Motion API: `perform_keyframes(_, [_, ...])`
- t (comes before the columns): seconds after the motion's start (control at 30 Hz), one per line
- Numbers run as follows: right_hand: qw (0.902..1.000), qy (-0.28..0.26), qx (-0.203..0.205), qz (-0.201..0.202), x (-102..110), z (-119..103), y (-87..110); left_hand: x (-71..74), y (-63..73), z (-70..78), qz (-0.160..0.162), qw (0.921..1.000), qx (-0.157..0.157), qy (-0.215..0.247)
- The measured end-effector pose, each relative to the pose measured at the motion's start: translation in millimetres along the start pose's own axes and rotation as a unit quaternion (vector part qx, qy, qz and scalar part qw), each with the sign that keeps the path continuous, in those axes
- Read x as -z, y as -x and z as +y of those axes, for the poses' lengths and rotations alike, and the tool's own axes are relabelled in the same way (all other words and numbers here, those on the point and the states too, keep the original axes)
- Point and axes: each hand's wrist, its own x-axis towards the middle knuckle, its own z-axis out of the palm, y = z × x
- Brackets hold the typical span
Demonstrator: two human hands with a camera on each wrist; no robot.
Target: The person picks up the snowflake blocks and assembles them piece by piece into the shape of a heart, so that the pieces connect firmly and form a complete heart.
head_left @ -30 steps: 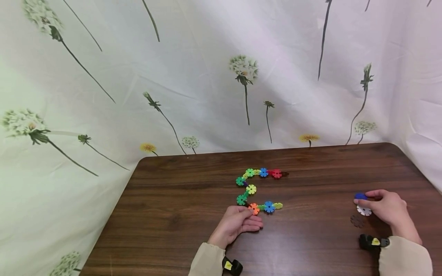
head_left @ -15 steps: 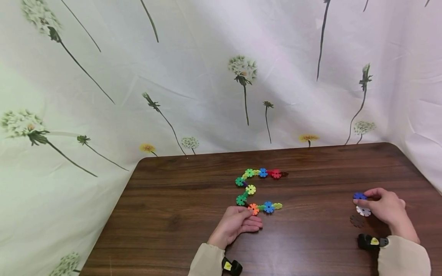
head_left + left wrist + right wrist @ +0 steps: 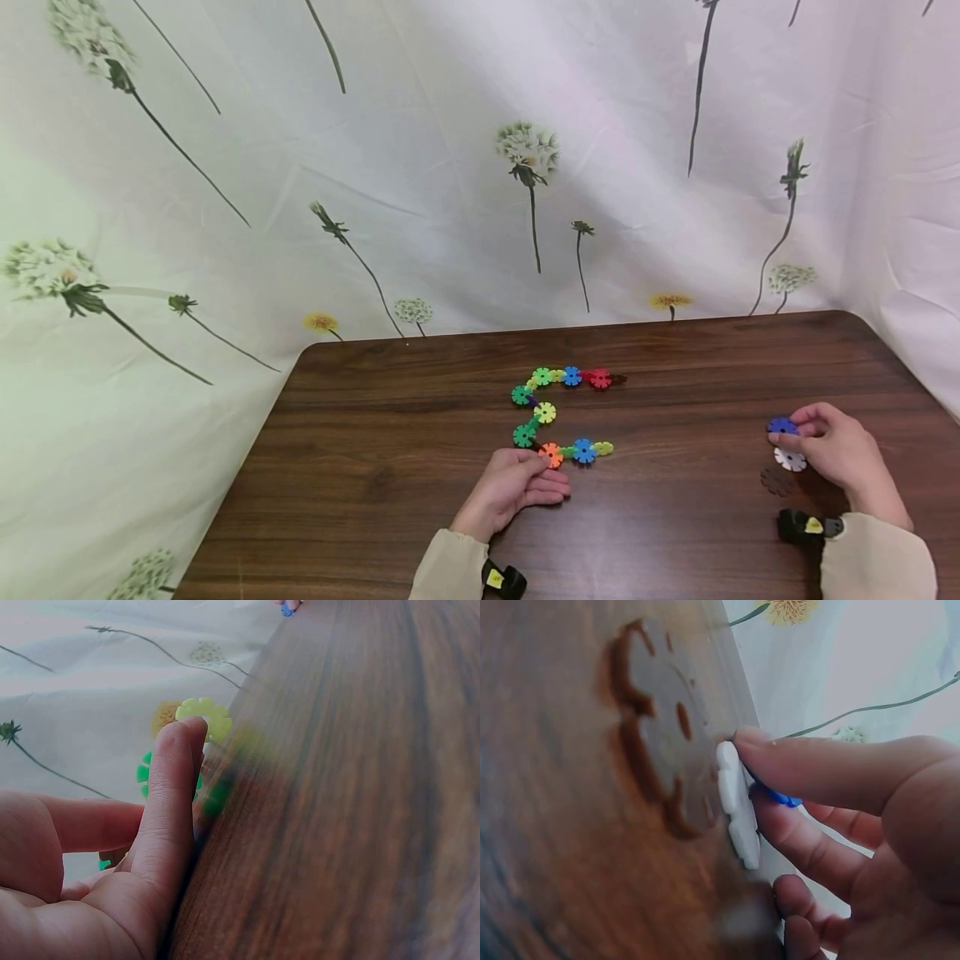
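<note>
A chain of colourful notched plastic discs [image 3: 521,394] bends in an S-like line over the wooden table. My left hand [image 3: 510,492] has its thumb on the orange disc [image 3: 557,451] near the lower bend, the other fingers lying below it. At the right, thumb and index finger of my right hand [image 3: 847,454] pinch a dark blue disc [image 3: 782,424]. Just below that disc is a white disc [image 3: 790,461]; a dark brown disc [image 3: 641,675] lies flat nearby. In the right wrist view the thumb partly covers the blue disc.
The brown table [image 3: 375,500] runs back to a white cloth [image 3: 450,167] printed with dandelions. Each wrist wears a black strap device, the right one [image 3: 806,527] close below the brown disc. The chain's upper arm ends in red discs [image 3: 601,378].
The fingers of my right hand have risen slightly, and more of the blue disc shows. My left hand and the chain stay in place.
</note>
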Motion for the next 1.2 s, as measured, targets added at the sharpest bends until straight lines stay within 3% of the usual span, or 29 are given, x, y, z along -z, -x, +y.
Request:
perform_keyframes(0.27, [0.9993, -0.030, 0.008, 0.018, -0.7, -1.3, 0.4, -0.1, 0.4, 0.2, 0.000, 1.0000, 0.001, -0.001])
perform_keyframes(0.43, [0.9924, -0.119, -0.010, 0.028, -2.6, -4.6, 1.5, 0.2, 0.2, 0.4, -0.003, 1.0000, -0.002, 0.002])
perform_keyframes(0.57, [0.9783, -0.202, -0.012, 0.042, -3.1, -6.4, 1.2, 0.5, 0.7, 0.5, -0.004, 1.0000, -0.002, 0.002])
perform_keyframes(0.63, [0.9634, -0.264, -0.009, 0.042, -2.8, -6.8, 1.0, 0.6, 0.7, 0.6, -0.004, 1.0000, 0.000, 0.002])
perform_keyframes(0.8, [0.8916, -0.453, 0.005, 0.003, -2.8, -8.6, -0.1, 0.6, 0.6, 0.6, -0.003, 1.0000, 0.000, 0.002])
perform_keyframes(0.83, [0.8794, -0.476, 0.007, -0.007, -3.5, -9.2, -0.5, 0.6, 0.6, 0.6, -0.003, 1.0000, 0.000, 0.001])
perform_keyframes(0.87, [0.8744, -0.485, 0.008, -0.016, -4.1, -10.0, -0.9, 0.6, 0.7, 0.6, -0.002, 1.0000, 0.000, 0.001])
perform_keyframes(0.93, [0.8746, -0.484, 0.009, -0.035, -6.1, -12.1, -2.0, 0.4, 0.7, 0.6, -0.001, 1.0000, 0.000, 0.000])
perform_keyframes(1.07, [0.8991, -0.433, 0.008, -0.062, -10.8, -17.3, -4.2, -0.1, 1.0, 0.7, 0.002, 1.0000, 0.000, -0.001])
perform_keyframes(1.2, [0.9131, -0.399, 0.021, -0.081, -17.0, -23.2, -6.4, -0.7, 1.1, 0.7, 0.006, 1.0000, 0.003, 0.001])
